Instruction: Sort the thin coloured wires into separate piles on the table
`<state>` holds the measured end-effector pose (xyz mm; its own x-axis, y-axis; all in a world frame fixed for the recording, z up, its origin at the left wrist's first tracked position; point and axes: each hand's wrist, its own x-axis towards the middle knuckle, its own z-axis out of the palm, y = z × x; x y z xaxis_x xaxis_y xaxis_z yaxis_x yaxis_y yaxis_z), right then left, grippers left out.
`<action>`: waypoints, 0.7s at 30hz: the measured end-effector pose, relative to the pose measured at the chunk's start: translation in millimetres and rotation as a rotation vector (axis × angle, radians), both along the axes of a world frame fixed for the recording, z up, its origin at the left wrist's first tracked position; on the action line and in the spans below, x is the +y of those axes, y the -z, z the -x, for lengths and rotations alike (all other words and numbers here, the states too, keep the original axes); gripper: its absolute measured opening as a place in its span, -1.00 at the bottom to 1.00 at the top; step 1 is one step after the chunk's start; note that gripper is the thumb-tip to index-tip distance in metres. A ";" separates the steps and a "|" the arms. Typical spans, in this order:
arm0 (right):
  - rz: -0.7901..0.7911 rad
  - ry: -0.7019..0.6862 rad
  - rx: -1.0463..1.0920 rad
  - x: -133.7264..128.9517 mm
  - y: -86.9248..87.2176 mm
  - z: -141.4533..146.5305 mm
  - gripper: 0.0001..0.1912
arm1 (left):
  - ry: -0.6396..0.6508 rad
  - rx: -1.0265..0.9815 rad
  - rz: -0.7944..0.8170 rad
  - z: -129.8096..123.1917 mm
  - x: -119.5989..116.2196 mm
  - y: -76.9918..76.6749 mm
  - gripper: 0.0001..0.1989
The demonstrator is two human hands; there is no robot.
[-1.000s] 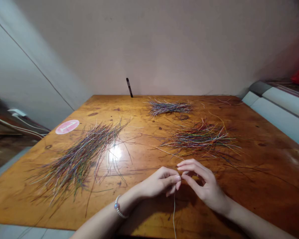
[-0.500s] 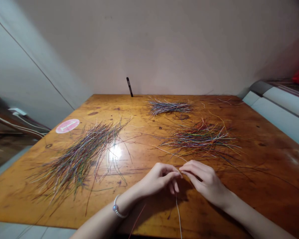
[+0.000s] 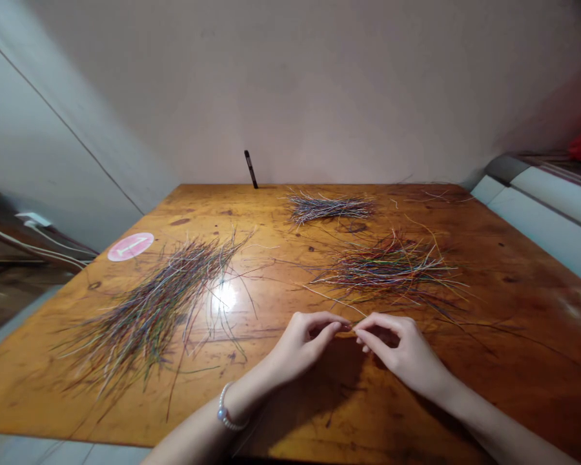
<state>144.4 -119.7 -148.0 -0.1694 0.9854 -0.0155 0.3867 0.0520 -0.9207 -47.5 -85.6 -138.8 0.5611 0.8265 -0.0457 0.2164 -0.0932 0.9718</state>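
Observation:
My left hand (image 3: 314, 339) and my right hand (image 3: 397, 345) meet fingertip to fingertip just above the table, both closed in a pinch. Between them is a fine wire, of which only a tiny bit shows at the tips. A white wire (image 3: 336, 300) runs from behind my right fingers up to the left; whether it is held or lies on the table I cannot tell. Beyond my right hand lies a loose pile of multicoloured wires (image 3: 387, 268). To the left of my left hand spreads a larger wire pile (image 3: 159, 303).
Toward the wall lies a smaller bundle of bluish-white wires (image 3: 329, 208). A black pen (image 3: 250, 169) stands at the back edge of the wooden table (image 3: 281, 387). A round pink label with a 1 (image 3: 130, 247) is at the left. Stray wires (image 3: 518, 336) lie at right.
My fingertips have closed to a tighter pinch, my left fingers no longer spread below. The white wire that hung beneath my hands and the red one near my left forearm no longer show there.

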 end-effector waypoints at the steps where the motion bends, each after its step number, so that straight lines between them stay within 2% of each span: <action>1: 0.080 -0.002 0.066 1.0 -0.9 0.1 -0.81 | -0.005 0.005 -0.017 -0.3 -0.4 0.1 -0.72; 6: 0.342 -0.078 0.388 4.7 -3.2 -2.3 -0.76 | -0.009 0.049 -0.045 -0.7 -2.0 3.5 -0.73; 12: 0.597 -0.135 0.712 5.7 -2.3 -5.7 -0.81 | -0.036 0.011 -0.034 0.4 -1.7 3.3 -0.77; 16: 0.646 -0.166 0.802 5.8 -2.8 -5.9 -0.83 | -0.064 -0.014 -0.024 0.2 -0.9 -2.8 -0.80; 21: 0.599 -0.178 0.775 3.8 -5.4 -4.5 -0.81 | -0.084 -0.049 -0.010 -0.3 -0.8 -5.7 -0.81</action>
<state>148.8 -115.9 -142.6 -0.4878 0.8102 -0.3249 -0.3006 -0.5053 -0.8089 -47.3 -86.4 -133.1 0.4912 0.8710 -0.0117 0.1765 -0.0864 0.9805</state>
